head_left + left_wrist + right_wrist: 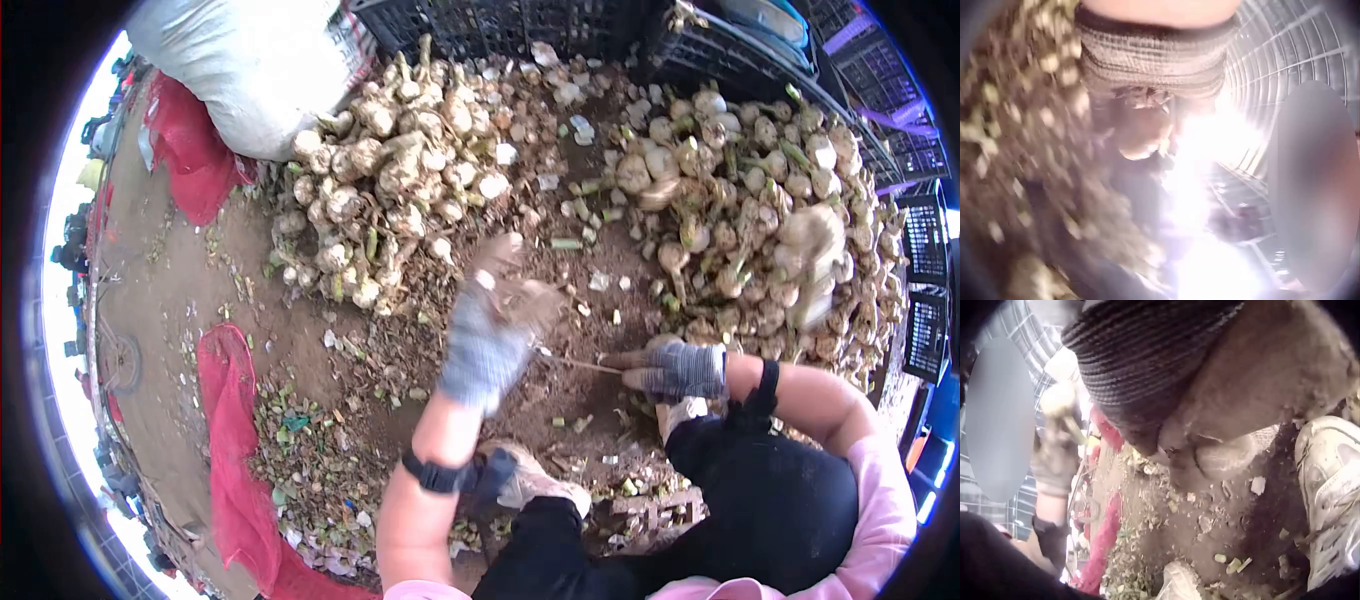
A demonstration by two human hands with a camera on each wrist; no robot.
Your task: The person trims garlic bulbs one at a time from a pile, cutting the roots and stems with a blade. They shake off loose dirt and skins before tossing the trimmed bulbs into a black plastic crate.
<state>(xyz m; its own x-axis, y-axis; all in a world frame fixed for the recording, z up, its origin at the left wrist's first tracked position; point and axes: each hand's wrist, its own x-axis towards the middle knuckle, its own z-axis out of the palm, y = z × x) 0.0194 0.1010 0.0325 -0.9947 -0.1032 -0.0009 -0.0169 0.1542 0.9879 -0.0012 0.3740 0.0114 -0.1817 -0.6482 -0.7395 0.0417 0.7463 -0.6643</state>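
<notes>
My left hand (495, 335), in a grey striped glove with dirty fingers, is over the littered ground near the left garlic pile (390, 180). The wrist views show a garlic bulb (1144, 134) in it; in the right wrist view the bulb (1059, 400) has a stem (1075, 432). In the head view that hand is blurred. My gloved right hand (675, 370) grips a slender blade-like tool (585, 364) that points left toward the left hand. The tool's handle is hidden in the fingers. A blurred pale bulb (812, 240) shows over the right garlic pile (770, 180).
Black crates (520, 28) stand behind the piles, with more at the right edge. A white sack (250, 70) sits at the back left. Red mesh cloth (228, 420) lies on the left. Trimmings (320, 430) litter the ground around my shoes (540, 480).
</notes>
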